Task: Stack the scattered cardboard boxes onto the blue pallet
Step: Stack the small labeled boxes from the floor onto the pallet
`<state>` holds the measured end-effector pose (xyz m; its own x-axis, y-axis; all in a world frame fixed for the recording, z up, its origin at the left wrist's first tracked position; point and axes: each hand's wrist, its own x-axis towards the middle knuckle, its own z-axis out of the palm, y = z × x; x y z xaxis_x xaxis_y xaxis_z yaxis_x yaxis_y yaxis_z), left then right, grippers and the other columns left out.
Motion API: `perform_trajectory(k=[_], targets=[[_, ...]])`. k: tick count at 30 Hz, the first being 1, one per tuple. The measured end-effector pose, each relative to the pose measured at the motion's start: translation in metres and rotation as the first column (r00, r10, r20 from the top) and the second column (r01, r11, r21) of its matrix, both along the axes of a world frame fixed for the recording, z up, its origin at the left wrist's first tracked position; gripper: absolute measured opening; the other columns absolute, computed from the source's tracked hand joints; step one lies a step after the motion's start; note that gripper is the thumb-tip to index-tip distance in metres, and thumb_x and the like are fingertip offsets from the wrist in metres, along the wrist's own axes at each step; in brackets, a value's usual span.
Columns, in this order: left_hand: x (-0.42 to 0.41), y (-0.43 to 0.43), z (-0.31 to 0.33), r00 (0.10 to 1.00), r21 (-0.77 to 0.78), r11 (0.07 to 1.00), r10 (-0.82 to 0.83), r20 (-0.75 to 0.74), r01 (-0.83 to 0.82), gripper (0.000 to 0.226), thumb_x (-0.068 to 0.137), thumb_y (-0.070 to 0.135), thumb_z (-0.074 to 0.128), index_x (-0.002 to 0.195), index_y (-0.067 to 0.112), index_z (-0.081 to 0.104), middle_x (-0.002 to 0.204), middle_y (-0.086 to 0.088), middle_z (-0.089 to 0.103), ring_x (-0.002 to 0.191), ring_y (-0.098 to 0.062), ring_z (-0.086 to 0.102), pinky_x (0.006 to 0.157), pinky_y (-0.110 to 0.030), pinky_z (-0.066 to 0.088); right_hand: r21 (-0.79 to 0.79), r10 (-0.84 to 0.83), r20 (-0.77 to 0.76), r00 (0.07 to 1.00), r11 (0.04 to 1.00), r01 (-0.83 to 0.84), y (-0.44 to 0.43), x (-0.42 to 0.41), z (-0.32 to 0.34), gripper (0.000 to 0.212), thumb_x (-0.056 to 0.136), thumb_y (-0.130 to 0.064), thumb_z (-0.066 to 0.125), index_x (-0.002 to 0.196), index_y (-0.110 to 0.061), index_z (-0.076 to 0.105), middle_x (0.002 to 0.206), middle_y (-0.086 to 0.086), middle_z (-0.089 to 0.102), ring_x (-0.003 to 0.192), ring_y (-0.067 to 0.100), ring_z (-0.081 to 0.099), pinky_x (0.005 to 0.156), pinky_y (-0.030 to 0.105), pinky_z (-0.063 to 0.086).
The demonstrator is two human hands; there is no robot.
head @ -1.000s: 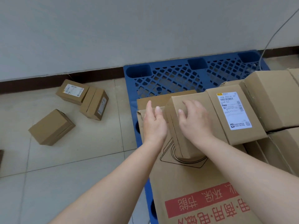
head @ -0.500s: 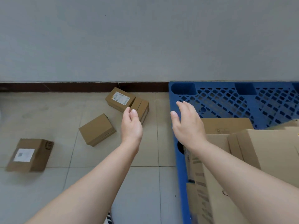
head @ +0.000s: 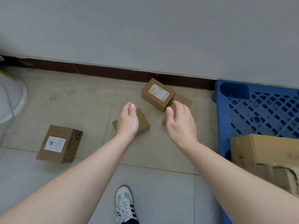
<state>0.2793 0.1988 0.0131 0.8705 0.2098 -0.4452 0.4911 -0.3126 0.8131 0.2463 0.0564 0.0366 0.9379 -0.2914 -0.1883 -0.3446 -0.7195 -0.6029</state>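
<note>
Cardboard boxes [head: 157,94] are scattered on the floor [head: 80,102]: a labelled box [head: 59,143] left of the hands, a plain box [head: 143,122] partly hidden behind the left hand [head: 127,120], others by the skirting [head: 113,73] beyond the right hand [head: 181,123]. Both hands are held empty and relaxed, so a fetch is judged in hand; the plain box is to be grasped on both sides and carried to the blue pallet [head: 258,110].

Large beige glazed floor tiles [head: 72,102] with thin dark joints fill the lower view. A plain pale grey wall [head: 145,29] rises behind, with a dark brown skirting board [head: 105,71] along its foot. A white lace-up sneaker with dark side stripes [head: 124,202] stands on the tiles at the bottom edge. A white rounded object [head: 11,101], cut off at the left edge, cannot be identified.
</note>
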Motion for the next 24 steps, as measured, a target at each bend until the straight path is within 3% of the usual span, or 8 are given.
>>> perform_trajectory(k=[4,9,14,24], targets=[[0.029,0.04,-0.03,0.995,0.031,0.995,-0.093,-0.044,0.095,0.044,0.102,0.036,0.028,0.141,0.02,0.042,0.146,0.006,0.043,0.134,-0.012,0.037,0.105,-0.022,0.026,0.037,-0.089,-0.05,0.995,0.995,0.09,0.046,0.019,-0.037,0.047,0.1,-0.035,0.033,0.14,-0.011,0.037,0.141,0.007,0.043,0.13,0.021,0.038,0.104,0.033,0.031],[0.051,0.069,-0.071,0.98,0.069,0.981,-0.177,-0.09,0.184,0.042,0.102,0.035,0.029,0.136,0.018,0.048,0.139,0.001,0.049,0.128,-0.015,0.042,0.092,-0.02,0.028,0.066,-0.181,-0.104,0.978,0.98,0.188,0.084,0.03,-0.085,0.045,0.099,-0.033,0.034,0.138,-0.011,0.04,0.14,0.008,0.044,0.129,0.024,0.039,0.102,0.034,0.03],[0.056,0.082,-0.121,0.969,0.125,0.963,-0.23,-0.095,0.24,0.041,0.102,0.032,0.031,0.136,0.018,0.048,0.14,0.0,0.049,0.13,-0.016,0.043,0.097,-0.021,0.03,0.083,-0.198,-0.182,0.963,0.973,0.216,0.099,0.024,-0.135,0.043,0.099,-0.032,0.036,0.136,-0.011,0.042,0.138,0.008,0.045,0.128,0.024,0.039,0.098,0.032,0.03],[0.076,0.081,-0.225,0.938,0.218,0.912,-0.338,-0.078,0.347,0.038,0.102,0.028,0.032,0.128,0.01,0.053,0.132,-0.009,0.054,0.122,-0.021,0.047,0.09,-0.026,0.034,0.074,-0.205,-0.316,0.926,0.968,0.24,0.104,0.028,-0.254,0.04,0.099,-0.032,0.036,0.121,-0.003,0.053,0.126,0.013,0.052,0.118,0.029,0.046,0.09,0.034,0.036]])
